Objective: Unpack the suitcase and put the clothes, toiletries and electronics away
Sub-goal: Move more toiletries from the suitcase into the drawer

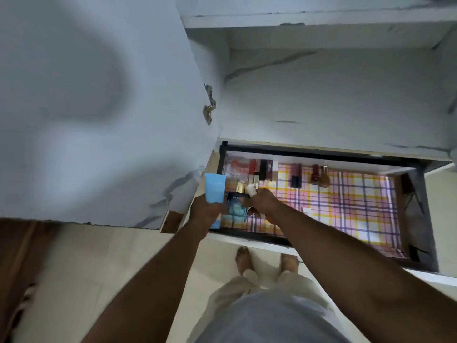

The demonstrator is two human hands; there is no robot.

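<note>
My left hand (206, 210) grips the blue tube (214, 188), light, squashy; my right hand (262, 205) pinches a white bottle (251, 190), slick, at the drawer's (321, 154) nine o'clock.

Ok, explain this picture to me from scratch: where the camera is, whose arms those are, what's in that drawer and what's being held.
There is no machine here. The camera sits on a person's head and looks down, so the two arms coming up from the bottom are that person's own, with their feet on the floor tiles below.

In front of them is an open wardrobe with its door swung out on the left. A drawer is pulled out, lined with checked paper. Along its back stand small cosmetics, mostly reddish bottles and boxes.

The left hand grips a light blue tube. The right hand holds a small white bottle. Between the hands is a dark blue box; which hand holds it is hard to tell.
</note>
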